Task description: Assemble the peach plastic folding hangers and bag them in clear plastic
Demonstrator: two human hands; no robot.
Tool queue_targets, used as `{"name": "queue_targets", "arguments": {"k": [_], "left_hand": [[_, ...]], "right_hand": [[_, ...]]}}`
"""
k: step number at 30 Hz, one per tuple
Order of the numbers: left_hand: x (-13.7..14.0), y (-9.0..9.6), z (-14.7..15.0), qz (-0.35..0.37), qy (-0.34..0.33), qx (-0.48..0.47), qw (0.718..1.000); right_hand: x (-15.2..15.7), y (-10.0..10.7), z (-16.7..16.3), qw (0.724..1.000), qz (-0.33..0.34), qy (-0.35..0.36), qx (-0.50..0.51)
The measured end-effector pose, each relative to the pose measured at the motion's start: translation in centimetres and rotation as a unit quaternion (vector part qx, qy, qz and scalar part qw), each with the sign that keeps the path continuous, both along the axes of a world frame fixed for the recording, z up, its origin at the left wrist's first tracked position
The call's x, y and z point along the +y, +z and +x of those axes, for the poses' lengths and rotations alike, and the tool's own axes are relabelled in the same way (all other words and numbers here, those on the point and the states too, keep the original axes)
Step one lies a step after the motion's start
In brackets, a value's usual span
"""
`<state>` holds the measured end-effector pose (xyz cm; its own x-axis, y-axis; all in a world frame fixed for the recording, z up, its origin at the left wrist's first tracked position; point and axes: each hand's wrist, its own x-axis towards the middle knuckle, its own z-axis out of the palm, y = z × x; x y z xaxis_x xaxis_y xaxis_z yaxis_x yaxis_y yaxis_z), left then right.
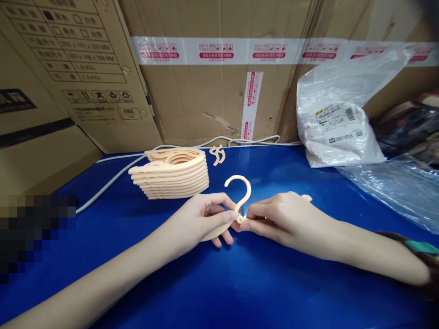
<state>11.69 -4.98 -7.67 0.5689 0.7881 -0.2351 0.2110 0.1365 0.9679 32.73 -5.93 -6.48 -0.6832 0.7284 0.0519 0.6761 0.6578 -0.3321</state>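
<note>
Hanger (241, 220): one, smooth, pale cream, single curved hook (249, 188) reaching away, low between both hands above the blue tabletop (219, 292)
Left hand (213, 217): pinching the hanger by the hook's base, thumb on top
Right hand (281, 217): thumb and finger closed on it alongside
Stack of hangers (171, 183): cream, behind left hand, exact count unclear
Loose curved pieces (217, 158): two, beside stack
White bag (338, 125): one, farther right

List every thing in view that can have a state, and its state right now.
Left hand: closed on the hanger.
Right hand: pinching the hanger beside its hook.
Hanger: held in both hands, hook up.
Hanger stack: piled, slightly uneven.
Two small curved pieces: loose beside the stack.
Cable: slack, curving.
White bag: wrinkled, contents unclear.
Clear plastic: crumpled, spread out.
Cardboard: taped, scuffed.
</note>
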Motion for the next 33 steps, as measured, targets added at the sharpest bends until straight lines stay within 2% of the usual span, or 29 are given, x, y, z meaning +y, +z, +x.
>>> {"name": "queue_targets", "arguments": {"k": [16, 21, 24, 29, 33], "left_hand": [[-0.2, -0.1, 0.0, -0.005, -0.006, -0.001, 1.0], [-0.2, 0.2, 0.1, -0.005, -0.01, 0.004, 1.0], [-0.1, 0.3, 0.2, -0.007, -0.009, 0.009, 1.0], [0.0, 0.2, 0.1, -0.018, -0.007, 0.002, 1.0], [0.1, 0.0, 0.1, -0.029, 0.004, -0.006, 1.0]], "right_hand": [[0.1, 0.0, -0.1, 1.0, -0.022, 0.002, -0.003], [0.5, 0.0, 0.3, 0.998, -0.02, 0.039, 0.034], [0.7, 0.1, 0.5, 0.997, 0.037, 0.052, 0.036], [1.0, 0.0, 0.7, 0.973, 0.225, 0.032, 0.051], [1.3, -0.1, 0.7, 0.957, 0.284, 0.017, 0.055]]}}
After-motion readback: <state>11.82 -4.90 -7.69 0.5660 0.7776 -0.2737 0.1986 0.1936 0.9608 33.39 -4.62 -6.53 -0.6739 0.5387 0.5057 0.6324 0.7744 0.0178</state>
